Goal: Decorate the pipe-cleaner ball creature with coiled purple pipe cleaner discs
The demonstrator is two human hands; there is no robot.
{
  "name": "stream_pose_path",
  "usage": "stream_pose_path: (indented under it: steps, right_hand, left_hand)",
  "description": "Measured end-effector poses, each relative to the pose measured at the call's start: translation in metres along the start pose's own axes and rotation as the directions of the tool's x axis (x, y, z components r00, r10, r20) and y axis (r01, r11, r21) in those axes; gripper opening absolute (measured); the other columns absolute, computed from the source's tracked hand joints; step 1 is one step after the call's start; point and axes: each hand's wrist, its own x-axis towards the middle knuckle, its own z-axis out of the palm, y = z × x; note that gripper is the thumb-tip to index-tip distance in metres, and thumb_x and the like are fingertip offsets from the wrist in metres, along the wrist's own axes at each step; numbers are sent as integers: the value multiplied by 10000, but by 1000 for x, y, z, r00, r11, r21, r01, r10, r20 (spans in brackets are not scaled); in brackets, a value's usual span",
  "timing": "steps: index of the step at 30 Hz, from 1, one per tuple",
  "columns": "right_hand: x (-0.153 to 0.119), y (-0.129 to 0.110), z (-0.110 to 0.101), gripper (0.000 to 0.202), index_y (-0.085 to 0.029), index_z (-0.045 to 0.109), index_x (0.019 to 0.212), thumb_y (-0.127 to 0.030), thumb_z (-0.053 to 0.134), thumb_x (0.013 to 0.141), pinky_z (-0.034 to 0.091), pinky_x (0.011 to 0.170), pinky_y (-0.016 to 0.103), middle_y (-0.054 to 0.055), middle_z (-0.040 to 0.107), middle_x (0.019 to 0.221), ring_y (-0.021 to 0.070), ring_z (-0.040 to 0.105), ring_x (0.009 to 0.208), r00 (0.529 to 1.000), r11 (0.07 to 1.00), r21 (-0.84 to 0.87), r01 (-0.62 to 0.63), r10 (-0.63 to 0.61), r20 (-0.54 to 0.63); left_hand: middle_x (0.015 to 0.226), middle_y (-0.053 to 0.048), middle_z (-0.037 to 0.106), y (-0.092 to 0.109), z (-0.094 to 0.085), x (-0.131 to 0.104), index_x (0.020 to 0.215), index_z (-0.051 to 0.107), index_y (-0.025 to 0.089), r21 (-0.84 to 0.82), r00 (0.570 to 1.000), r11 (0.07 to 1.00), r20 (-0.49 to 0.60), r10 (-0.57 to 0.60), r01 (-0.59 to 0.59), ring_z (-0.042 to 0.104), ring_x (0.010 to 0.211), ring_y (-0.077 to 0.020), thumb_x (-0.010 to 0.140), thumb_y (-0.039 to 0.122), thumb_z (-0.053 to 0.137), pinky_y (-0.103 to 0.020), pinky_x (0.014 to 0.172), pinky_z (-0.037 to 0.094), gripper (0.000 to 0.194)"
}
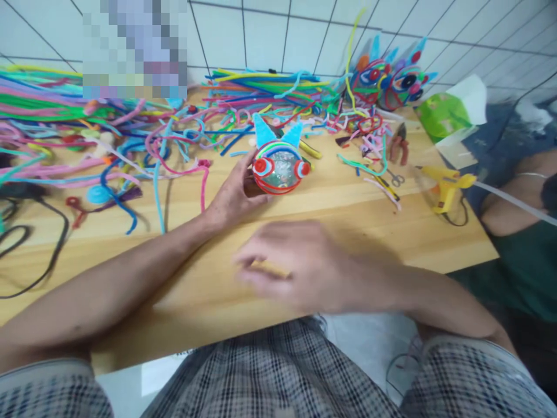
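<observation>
A round glittery craft figure (282,168) with blue pointed ears, red-and-white eyes and coloured pipe-cleaner bands stands on the wooden table. My left hand (237,194) is wrapped round its left side, the fingers partly hidden behind it. Nearer to me, my right hand (296,264) is blurred by motion, its fingers curled round a small yellow-brown piece (270,268). That hand is apart from the figure.
Pipe cleaners (265,87) lie bundled and scattered along the back and left. Finished figures (391,81) stand at the back right. Pliers (399,145), scissors (395,177) and a yellow glue gun (448,186) lie right. Another person's arm (517,197) shows at the right edge.
</observation>
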Motion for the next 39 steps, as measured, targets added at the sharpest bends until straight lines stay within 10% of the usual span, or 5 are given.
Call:
stream_pose_path:
  steps: [4, 11, 23, 39]
  right_hand:
    - [15, 61, -49, 391, -344, 722, 1265, -601, 715, 972, 624, 1091, 539, 41, 772, 1188, 286, 750, 1157, 917, 991, -122, -47, -6, -399]
    - [19, 155, -46, 904, -326, 486, 1552, -712, 841, 815, 468, 1247, 653, 134, 554, 1600, 405, 551, 1479, 931, 995, 18, -95, 95, -353]
    - [19, 163, -30, 755, -307, 546, 1566, -566, 810, 908, 450, 1301, 578, 105, 594, 1605, 355, 573, 1485, 945, 990, 71, -121, 137, -298]
    - [17, 163, -28, 897, -293, 481, 1637, -551, 861, 866, 432, 1306, 580, 128, 490, 1697, 366, 489, 1561, 951, 994, 77, -84, 102, -291]
  left_hand:
    - [1669, -179, 482, -2, 0, -1, 1647, 397, 276, 77, 999, 996, -2, 34, -34, 550, 1498, -418, 720, 569, 968, -577, 1233, 508, 1128]
    - [1694, -203, 454, 2, -2, -4, 1643, 403, 252, 126, 999, 991, -9, 43, -41, 576, 1480, -400, 777, 557, 935, -576, 1249, 498, 1062]
    - [1460, -180, 685, 1, 6, -5, 1619, 375, 283, -37, 1000, 999, 23, -17, 18, 752, 1258, -350, 905, 487, 842, -572, 1092, 642, 877]
    - [1654, -197, 514, 1, -1, -6, 1654, 408, 233, 311, 996, 947, -19, 87, -77, 576, 1481, -381, 851, 488, 878, -565, 1268, 464, 965]
